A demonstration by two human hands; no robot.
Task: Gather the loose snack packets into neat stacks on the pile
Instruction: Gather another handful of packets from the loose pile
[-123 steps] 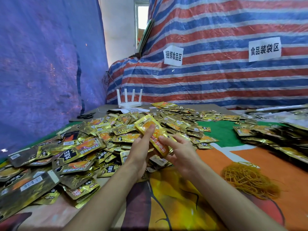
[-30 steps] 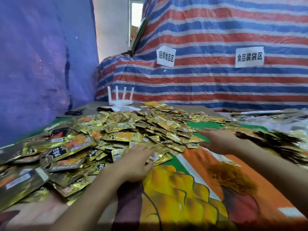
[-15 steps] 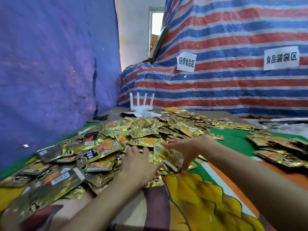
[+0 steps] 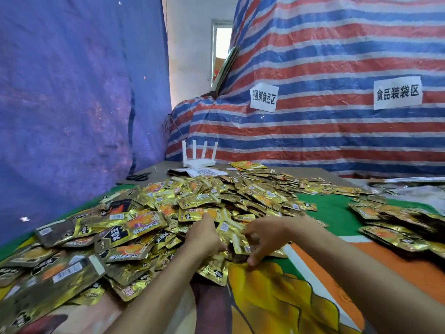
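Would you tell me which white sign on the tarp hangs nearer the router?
The left sign, up and right of the router; the other sign hangs far right.

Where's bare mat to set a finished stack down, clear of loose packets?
Green strip between the main pile and the right-hand pile; yellow-printed mat nearer than the right hand. Left of the left hand, packets overlap solidly.

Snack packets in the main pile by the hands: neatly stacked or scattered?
Scattered. The snack packets overlap at all angles; the right hand grips a few, the left hand rests among them.
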